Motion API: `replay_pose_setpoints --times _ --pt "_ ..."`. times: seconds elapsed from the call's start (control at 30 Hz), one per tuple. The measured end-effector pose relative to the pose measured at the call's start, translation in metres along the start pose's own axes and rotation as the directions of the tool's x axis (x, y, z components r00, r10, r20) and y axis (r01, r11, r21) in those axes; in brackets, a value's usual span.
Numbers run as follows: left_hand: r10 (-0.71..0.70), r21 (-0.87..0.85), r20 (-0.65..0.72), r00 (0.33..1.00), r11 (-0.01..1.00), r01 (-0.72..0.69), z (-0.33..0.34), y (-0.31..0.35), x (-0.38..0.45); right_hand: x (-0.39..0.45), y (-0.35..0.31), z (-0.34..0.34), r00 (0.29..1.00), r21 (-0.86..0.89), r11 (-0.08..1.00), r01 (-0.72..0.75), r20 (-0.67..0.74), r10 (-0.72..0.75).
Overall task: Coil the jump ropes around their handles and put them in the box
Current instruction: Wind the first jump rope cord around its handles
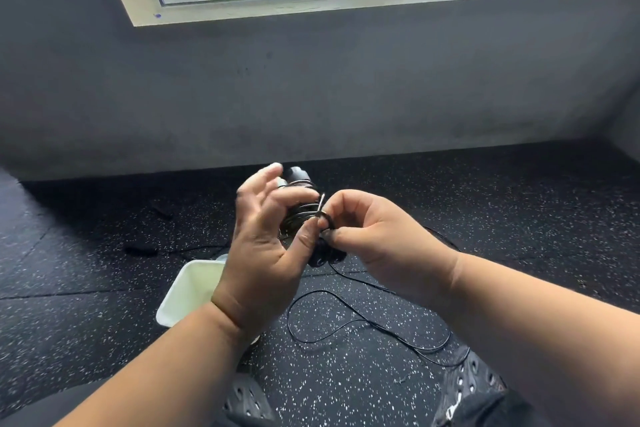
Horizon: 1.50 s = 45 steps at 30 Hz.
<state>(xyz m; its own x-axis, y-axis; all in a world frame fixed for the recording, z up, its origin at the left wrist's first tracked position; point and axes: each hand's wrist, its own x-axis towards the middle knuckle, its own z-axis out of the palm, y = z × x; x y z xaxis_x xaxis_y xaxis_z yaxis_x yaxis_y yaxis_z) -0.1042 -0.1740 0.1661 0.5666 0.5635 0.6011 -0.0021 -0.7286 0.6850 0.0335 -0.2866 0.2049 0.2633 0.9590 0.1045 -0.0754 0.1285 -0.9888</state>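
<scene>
**Winding the cord onto the handles**

At frame centre, my left hand holds the black jump-rope handles, fingers partly spread. My right hand pinches the thin, glossy cord. I should keep the turns tight and adjacent. Slack loops lie lower centre on speckled rubber flooring; the white box sits lower left.
</scene>
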Motion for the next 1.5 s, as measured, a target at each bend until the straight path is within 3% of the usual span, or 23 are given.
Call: replay_pose_setpoints --times 0.1,0.2,0.3,0.37,0.4,0.47,0.53,0.63,0.87,0.93,1.07,1.17,1.5 --pt "0.059 0.02 0.062 0.996 0.998 -0.061 -0.004 -0.001 0.003 0.001 0.003 -0.001 1.0 -0.011 1.0 0.018 -0.007 -0.018" --pt "0.066 -0.006 0.01 0.998 0.998 -0.066 0.0 0.001 0.001 0.0 0.007 0.003 0.999 -0.069 0.996 0.049 -0.02 -0.05" --pt "-0.011 -0.101 -0.061 0.998 0.995 0.005 0.005 0.003 -0.001 0.002 0.009 0.008 0.972 -0.1 0.993 0.056 -0.22 -0.077" --pt "-0.06 -0.201 -0.077 0.995 0.979 0.044 0.006 0.003 -0.001 0.003 0.008 0.007 0.949 -0.127 0.989 -0.078 -0.313 0.035" --pt "-0.07 -0.232 -0.075 0.995 0.971 0.051 0.007 0.003 -0.002 0.002 0.007 0.007 0.953 -0.109 0.978 -0.175 -0.27 0.141" --pt "-0.094 -0.26 -0.058 0.994 0.963 0.076 0.007 0.005 -0.005 -0.001 0.004 0.007 0.949 0.075 0.948 -0.309 -0.046 0.313" --pt "-0.147 -0.291 -0.034 0.989 0.948 0.131 0.009 0.008 -0.009 -0.003 0.004 0.01 0.934 0.225 0.907 -0.356 0.121 0.336" --pt "-0.207 -0.344 0.003 0.978 0.918 0.196 0.014 0.011 -0.009 -0.003 0.008 0.012 0.944 0.248 0.913 -0.324 0.142 0.297" --pt "-0.045 -0.01 0.126 0.991 0.999 0.046 0.004 0.009 -0.003 0.001 0.022 0.002 0.96 0.068 0.964 -0.255 -0.103 0.261" --pt "-0.018 0.035 0.16 0.987 0.999 0.013 0.0 0.011 -0.001 0.004 0.024 0.0 0.962 0.068 0.97 -0.231 -0.132 0.239" --pt "0.104 0.327 0.209 0.972 0.93 -0.17 -0.006 0.013 0.001 0.008 0.026 -0.007 0.952 0.021 0.982 -0.19 -0.24 0.189" --pt "0.139 0.4 0.245 0.96 0.887 -0.231 -0.007 0.019 0.0 0.007 0.028 -0.009 0.955 0.03 0.981 -0.189 -0.229 0.191" --pt "0.054 0.41 0.287 0.956 0.895 -0.174 -0.016 0.03 0.003 0.01 0.033 -0.011 0.975 -0.029 0.981 -0.191 -0.12 0.186"
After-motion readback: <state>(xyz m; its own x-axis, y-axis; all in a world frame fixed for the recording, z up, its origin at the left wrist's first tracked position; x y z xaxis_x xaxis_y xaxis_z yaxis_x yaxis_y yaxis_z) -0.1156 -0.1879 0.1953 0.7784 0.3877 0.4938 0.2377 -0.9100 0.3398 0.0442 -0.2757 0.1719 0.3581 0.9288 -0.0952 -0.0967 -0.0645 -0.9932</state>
